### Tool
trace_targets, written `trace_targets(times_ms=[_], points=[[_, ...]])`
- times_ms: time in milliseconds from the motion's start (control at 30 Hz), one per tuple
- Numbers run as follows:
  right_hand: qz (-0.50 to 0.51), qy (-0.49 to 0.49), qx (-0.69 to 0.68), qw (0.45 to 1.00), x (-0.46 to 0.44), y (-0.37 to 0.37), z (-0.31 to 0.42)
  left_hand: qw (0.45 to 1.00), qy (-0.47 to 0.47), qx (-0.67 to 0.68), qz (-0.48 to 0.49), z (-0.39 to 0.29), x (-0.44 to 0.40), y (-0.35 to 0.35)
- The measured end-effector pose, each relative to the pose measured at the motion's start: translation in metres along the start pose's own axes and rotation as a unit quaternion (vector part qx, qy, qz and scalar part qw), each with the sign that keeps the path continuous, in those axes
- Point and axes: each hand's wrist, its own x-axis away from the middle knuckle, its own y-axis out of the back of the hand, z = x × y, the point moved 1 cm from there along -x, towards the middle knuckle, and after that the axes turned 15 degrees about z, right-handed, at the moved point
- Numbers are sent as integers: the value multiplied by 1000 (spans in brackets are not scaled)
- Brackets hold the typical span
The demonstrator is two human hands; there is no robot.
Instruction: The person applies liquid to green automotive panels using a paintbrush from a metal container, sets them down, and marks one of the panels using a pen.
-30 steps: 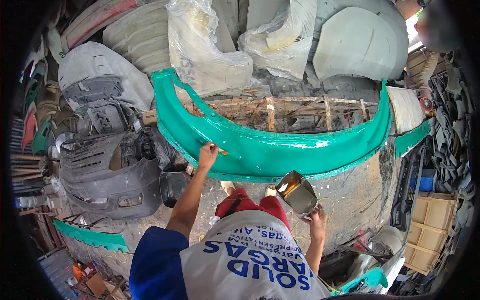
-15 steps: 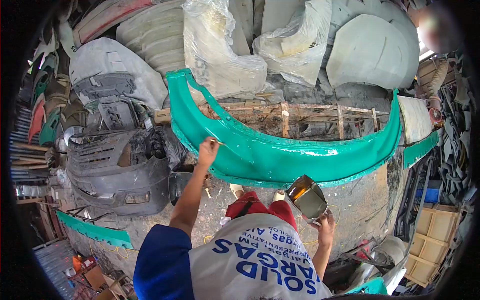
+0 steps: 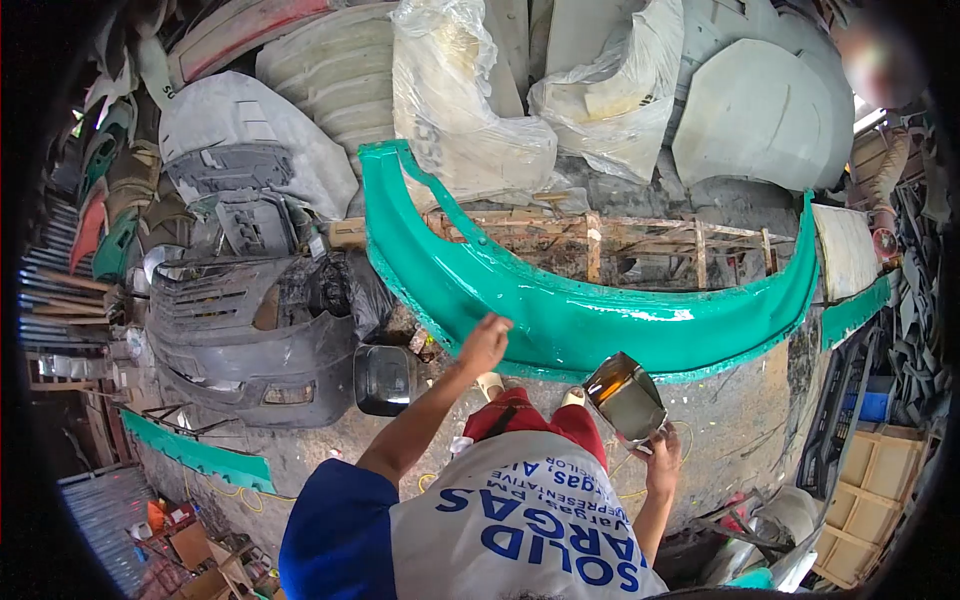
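Gripping the open can, the right hand is risking spills if it tips; the left hand is curling its fingers, contents impossible to tell, beside the green bumper panel ahead.

"Where's the camera looking from?"
"It's riding on the person's head, facing forward and down."
"How near?"
"The shirt is looming close, the green panel lying beyond."
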Motion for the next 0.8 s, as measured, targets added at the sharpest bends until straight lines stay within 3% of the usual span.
trace_targets(times_ms=[133,200,233,300,333,400,467,567,633,667,733,800], points=[[19,4,-1,1000,-4,2,-10,981,-43,138,-131,69,-7,64],[24,6,-4,1000,-4,4,-14,981,66,147,-111,116,-4,99],[37,10,-5,999,-3,3,-13,981,67,145,-107,117,-4,115],[44,6,-3,999,-2,-4,-5,984,35,-106,-139,105,3,143],[48,5,-5,999,-2,-1,-10,983,39,-109,-140,99,8,140],[28,29,18,999,-10,8,-23,945,49,-315,-74,77,16,122],[44,30,17,998,-17,13,-25,941,58,-330,-42,40,27,94],[58,18,36,997,-26,31,-33,971,-6,-237,-30,-2,31,53],[69,19,39,997,-31,32,-33,989,-66,-98,-94,-30,30,39],[63,30,28,997,-32,29,-31,990,-77,-91,-80,-52,33,39],[77,15,86,993,-52,32,-39,986,55,153,-45,-103,34,50],[82,32,55,995,-57,20,-32,984,43,173,-13,-142,31,55]])
